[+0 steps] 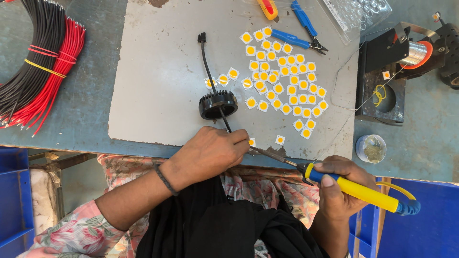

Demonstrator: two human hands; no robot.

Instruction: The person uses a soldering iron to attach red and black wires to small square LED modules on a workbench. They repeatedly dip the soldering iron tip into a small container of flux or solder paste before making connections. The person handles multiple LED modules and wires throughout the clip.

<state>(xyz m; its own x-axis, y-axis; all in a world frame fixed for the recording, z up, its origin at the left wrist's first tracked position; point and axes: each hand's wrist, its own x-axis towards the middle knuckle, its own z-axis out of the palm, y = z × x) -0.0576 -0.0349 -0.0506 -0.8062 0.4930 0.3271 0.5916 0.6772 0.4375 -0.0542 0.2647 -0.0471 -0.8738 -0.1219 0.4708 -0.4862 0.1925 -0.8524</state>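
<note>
At the grey mat's [158,95] near edge, the left hand [210,153] pinches a thin black wire [224,125], while the right hand [342,188] is clamped on a yellow-handled soldering iron [354,188]. Just beyond sits a black round housing [217,104]; yellow square chips [282,81] scatter farther, blue pliers [301,33] at the far edge.

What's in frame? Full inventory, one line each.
LED chips: dozens, white squares with yellow centres, spread on mat
Mat: one, grey, on bench
Finned housing: one, black, with black cable, mat centre
Wire bundles: two, black and red, far left
Cutters: one, blue handles, top
Solder spool: one, on black stand, right
Small tin: one, round, right of mat
Blue bins: lower corners
Soldering iron: one, yellow and blue
Left hand: at mat edge, beside a chip
Right hand: grips iron handle
</note>
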